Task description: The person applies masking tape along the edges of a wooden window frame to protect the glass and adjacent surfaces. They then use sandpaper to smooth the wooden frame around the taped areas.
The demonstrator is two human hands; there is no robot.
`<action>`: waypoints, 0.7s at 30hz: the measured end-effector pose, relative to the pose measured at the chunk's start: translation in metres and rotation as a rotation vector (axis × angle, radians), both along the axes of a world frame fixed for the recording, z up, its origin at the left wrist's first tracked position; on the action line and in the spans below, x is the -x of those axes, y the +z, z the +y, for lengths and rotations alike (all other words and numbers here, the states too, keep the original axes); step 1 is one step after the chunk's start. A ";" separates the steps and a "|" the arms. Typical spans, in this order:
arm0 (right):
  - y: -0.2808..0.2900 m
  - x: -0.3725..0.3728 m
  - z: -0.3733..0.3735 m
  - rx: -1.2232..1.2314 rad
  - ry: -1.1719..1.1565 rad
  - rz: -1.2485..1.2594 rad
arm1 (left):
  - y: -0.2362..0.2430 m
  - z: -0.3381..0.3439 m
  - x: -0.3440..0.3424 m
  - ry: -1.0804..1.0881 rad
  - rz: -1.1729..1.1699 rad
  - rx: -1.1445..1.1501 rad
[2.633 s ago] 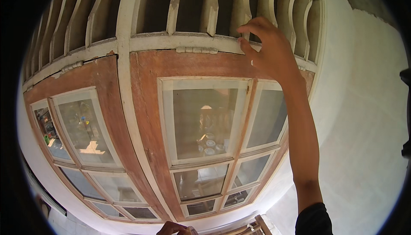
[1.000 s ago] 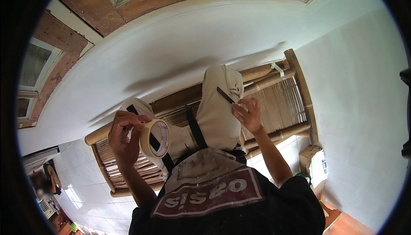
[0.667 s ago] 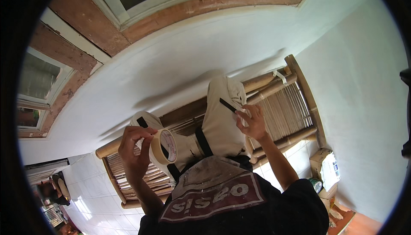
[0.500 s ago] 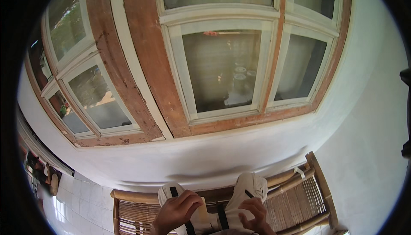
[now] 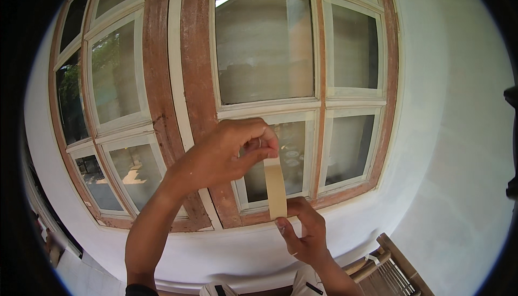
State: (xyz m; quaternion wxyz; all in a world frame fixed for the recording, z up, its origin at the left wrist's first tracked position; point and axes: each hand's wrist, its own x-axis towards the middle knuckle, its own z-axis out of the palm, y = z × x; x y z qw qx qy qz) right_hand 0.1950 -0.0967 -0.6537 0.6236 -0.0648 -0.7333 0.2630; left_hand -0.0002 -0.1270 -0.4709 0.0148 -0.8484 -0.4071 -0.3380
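I pinch the upper end of the cream masking tape (image 5: 276,189) in my left hand (image 5: 226,153) and hold its lower end between thumb and finger of my right hand (image 5: 307,234), so my hands are apart, with the tape slightly tilted between them. It is in front of a low pane of the right-hand wooden window (image 5: 197,69), whose glass is edged with pale strips (image 5: 309,153); a bamboo surface (image 5: 403,263) is at the near right.

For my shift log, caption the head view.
Left hand above, right hand below, holding narrow cream masking tape before a brown wooden glazed window.
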 end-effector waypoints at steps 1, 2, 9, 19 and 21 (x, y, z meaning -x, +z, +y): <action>0.022 0.001 0.010 -0.088 -0.077 0.075 | 0.024 0.013 -0.005 0.026 0.037 -0.005; 0.044 0.003 0.022 -0.156 -0.140 0.135 | 0.050 0.026 -0.010 0.011 0.057 -0.023; 0.156 0.000 0.095 -0.093 0.037 0.346 | 0.218 0.083 -0.048 0.120 0.381 -0.306; 0.221 -0.003 0.126 -0.158 -0.094 0.347 | 0.291 0.189 -0.038 0.016 0.237 -0.770; 0.224 -0.006 0.129 -0.180 -0.144 0.359 | 0.285 0.192 -0.042 -0.008 0.165 -0.769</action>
